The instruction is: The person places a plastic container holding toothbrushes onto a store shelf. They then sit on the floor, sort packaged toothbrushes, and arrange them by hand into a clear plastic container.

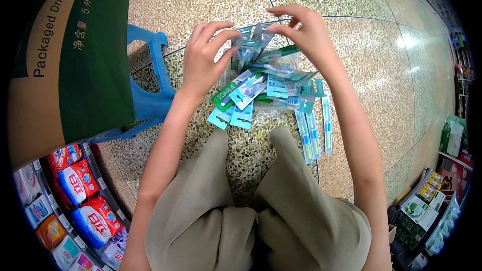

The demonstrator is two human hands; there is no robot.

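Note:
A heap of packaged toothbrushes [281, 68] lies on the speckled floor in front of the knees, mostly in clear, teal and green packs. My left hand [207, 55] is at the heap's upper left, fingers curved and apart, thumb and index fingertips beside a clear pack [247, 50]. Over the upper right, my right hand [301, 27] has its thumb and fingers spread, the thumb tip at the edge of another clear pack [263, 35]. A green DARLIE pack [224, 95] lies at the heap's left. Several slim blue-and-yellow packs [314, 135] lie at the lower right.
A large green-and-brown carton [95, 70] stands at the left on a blue plastic stool [159, 65]. Shelves with red and blue packets [78, 180] are at the lower left. More shelved goods [419, 208] line the right side. Bent knees [291, 160] flank the near floor.

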